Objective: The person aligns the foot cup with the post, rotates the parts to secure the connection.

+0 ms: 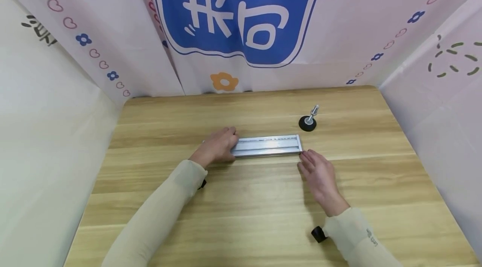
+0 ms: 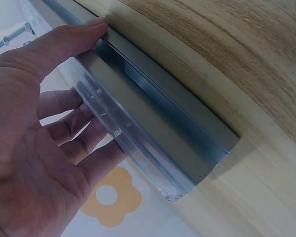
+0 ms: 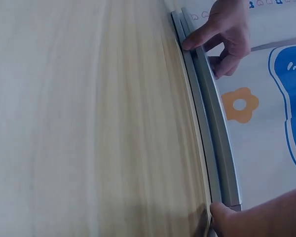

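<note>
A silver aluminium profile [image 1: 269,145] with lengthwise grooves lies flat on the wooden table. My left hand [image 1: 216,145] grips it near its left end. In the left wrist view the thumb [image 2: 64,42] presses the near side, and the fingers [image 2: 96,160] reach along the far side. At the other end, a thin end plate [image 1: 299,143] covers the profile. There my right hand [image 1: 319,175] touches the near corner with nearly straight fingers. The right wrist view shows only part of this hand [image 3: 246,217], against the profile's end.
Behind the profile's right end stands a levelling foot [image 1: 308,124] with a black round base and a threaded stud. Printed cloth [image 1: 320,76] hangs along the table's back edge, with pale cloth walls at both sides. A black piece [image 1: 319,234] shows at my right wrist.
</note>
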Tool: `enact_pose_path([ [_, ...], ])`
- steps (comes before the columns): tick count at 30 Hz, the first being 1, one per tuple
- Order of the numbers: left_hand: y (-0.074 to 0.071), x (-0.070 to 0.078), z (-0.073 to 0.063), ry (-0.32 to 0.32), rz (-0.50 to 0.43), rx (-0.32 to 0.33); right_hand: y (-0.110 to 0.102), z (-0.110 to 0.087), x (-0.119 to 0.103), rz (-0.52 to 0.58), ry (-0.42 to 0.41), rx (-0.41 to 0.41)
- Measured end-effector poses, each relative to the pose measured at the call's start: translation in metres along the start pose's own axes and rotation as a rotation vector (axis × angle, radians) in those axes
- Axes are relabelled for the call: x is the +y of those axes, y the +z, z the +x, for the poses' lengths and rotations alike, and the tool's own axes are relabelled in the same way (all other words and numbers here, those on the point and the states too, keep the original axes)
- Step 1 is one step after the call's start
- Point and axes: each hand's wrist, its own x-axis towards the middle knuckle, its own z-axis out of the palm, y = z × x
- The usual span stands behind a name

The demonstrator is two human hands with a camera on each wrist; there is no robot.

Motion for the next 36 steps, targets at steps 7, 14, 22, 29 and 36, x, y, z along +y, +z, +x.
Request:
enact_pose_path([
  [7, 0.001, -0.001, -0.001, 0.02, -0.008, 0.012, 0.004, -0.001, 0.004, 0.103, 0.026, -0.023],
  [14, 0.002, -0.002, -0.001, 0.025, -0.012, 0.022, 0.007, 0.0, 0.004, 0.127, 0.031, -0.006],
  [22, 0.004, -0.002, -0.002, 0.029, -0.011, 0.016, 0.007, -0.001, 0.006, 0.149, 0.034, -0.014],
  [29, 0.006, -0.002, -0.003, 0.054, -0.008, 0.022, 0.006, -0.002, 0.006, 0.217, 0.04, -0.011],
  [36, 0.005, -0.003, -0.005, 0.04, -0.021, 0.024, 0.012, 0.001, 0.006, 0.215, 0.053, -0.013],
])
